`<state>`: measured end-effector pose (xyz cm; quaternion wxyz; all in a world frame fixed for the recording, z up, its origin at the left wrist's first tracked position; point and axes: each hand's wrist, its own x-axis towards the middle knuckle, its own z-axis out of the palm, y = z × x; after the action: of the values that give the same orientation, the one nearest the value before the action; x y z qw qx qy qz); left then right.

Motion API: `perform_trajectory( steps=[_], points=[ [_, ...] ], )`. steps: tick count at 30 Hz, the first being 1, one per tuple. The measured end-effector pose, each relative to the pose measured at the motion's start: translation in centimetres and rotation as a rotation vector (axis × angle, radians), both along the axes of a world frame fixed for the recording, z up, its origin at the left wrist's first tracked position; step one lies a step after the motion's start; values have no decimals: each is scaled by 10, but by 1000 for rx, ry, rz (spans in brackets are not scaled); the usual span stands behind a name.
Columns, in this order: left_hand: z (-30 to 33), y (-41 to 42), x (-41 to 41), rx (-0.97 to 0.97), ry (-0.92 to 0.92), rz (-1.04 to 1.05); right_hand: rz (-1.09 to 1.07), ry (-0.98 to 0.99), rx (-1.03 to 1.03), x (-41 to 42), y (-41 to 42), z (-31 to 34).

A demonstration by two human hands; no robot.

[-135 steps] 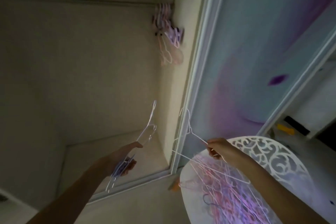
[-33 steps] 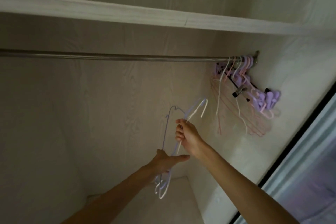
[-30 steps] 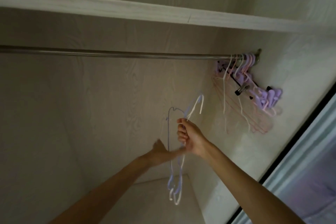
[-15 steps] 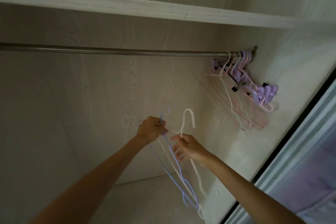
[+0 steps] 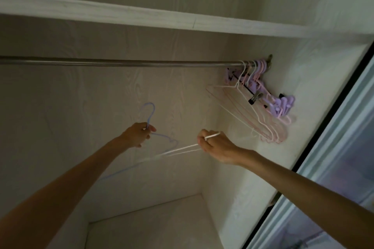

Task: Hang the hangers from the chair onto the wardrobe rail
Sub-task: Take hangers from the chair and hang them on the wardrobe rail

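- Our left hand (image 5: 136,134) pinches the blue hanger (image 5: 148,115) just under its hook; our right hand (image 5: 217,145) clenches around the neck of the white hanger (image 5: 182,149), whose body blurs away leftward.
- Both hangers sit below the rail (image 5: 121,64), apart from it.
- We judge them light, thin and springy, likely to snag each other; holding at the neck keeps the hook free to steer.
- The hung hangers (image 5: 261,111) crowd the rail's right end.
- We can read no brand, label or writing anywhere.
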<state>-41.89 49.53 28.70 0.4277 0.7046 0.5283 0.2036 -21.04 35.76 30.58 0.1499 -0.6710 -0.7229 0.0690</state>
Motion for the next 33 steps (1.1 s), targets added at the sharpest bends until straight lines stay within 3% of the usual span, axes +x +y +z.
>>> perform_trajectory(
  steps=[4, 7, 9, 11, 13, 16, 18, 22, 27, 30, 33],
  points=[
    [4, 0, -4, -50, -3, -30, 196, -411, 12, -1, 4, 14],
    [1, 1, -8, -57, 19, -58, 239, -819, 225, -5, 2, 20],
    [-2, 0, -8, -62, 38, -84, 241, -918, 73, -12, -4, 25],
    [-7, -2, -8, -71, 46, -116, 138, -735, -286, -11, -9, 29],
    [-13, -3, -7, -80, 52, -140, 23, -367, -482, -4, -13, 28],
    [-20, -3, -3, -124, 19, -138, -178, 161, -441, 17, -12, 20],
    [-18, -4, 2, -162, -12, -121, -254, 324, -315, 29, -10, 23],
    [-8, -4, 19, -175, -67, -83, -369, 398, -103, 42, 2, 38],
    [13, 3, 44, -13, -175, -18, -508, -34, 192, 53, 30, 74],
    [23, 11, 47, 159, -134, 19, -615, -126, 282, 59, 49, 93],
    [34, 15, 47, 204, -68, 56, -666, -166, 305, 65, 70, 100]
  ],
)
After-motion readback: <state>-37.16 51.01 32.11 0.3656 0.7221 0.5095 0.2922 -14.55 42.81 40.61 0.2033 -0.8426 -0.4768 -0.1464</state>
